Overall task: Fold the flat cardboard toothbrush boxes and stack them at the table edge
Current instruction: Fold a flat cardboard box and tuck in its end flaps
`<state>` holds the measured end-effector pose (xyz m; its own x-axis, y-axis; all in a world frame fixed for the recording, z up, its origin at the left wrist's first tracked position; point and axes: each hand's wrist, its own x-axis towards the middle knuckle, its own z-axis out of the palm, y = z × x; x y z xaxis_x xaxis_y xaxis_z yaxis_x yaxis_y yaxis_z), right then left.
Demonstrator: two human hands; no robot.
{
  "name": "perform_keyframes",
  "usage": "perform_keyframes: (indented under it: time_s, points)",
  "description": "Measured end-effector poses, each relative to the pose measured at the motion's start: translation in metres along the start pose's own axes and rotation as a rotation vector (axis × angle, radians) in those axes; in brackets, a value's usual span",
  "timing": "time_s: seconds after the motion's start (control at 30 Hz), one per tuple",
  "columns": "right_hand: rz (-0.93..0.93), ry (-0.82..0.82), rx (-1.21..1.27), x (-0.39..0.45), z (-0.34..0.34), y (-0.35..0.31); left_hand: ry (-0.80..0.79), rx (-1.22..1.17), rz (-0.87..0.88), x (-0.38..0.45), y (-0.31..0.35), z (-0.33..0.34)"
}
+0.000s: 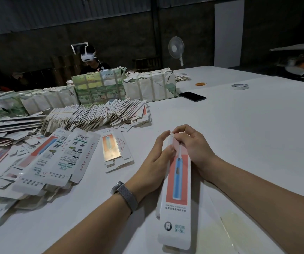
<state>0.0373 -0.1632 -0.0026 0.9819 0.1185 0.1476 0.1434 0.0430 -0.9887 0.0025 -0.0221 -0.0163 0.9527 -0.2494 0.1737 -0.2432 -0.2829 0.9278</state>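
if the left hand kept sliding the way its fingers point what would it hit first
The left hand points up-table along the toothbrush box it holds. Past its fingertips the white table looks bare; the black phone seems nearest that line, though depth is unclear.

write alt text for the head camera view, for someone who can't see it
A person's left hand and right hand pinch the far end of a long toothbrush box lying on a white table. Loose flat boxes and wrapped bundles lie to the left. Farther off are a phone, a tape roll and another person wearing a headset.
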Motion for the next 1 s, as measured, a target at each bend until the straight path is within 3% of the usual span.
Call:
perform_keyframes:
  time_s: [0.5, 1.0]
  points:
    - [0.048, 0.046, -0.01, 0.0024, -0.0041, -0.0037, -0.045, -0.029, 0.001, -0.0021, 0.002, -0.0007]
    - [-0.006, -0.008, 0.009, -0.003, -0.0023, 0.0029, 0.062, -0.084, 0.03, 0.0022, -0.0003, -0.0028]
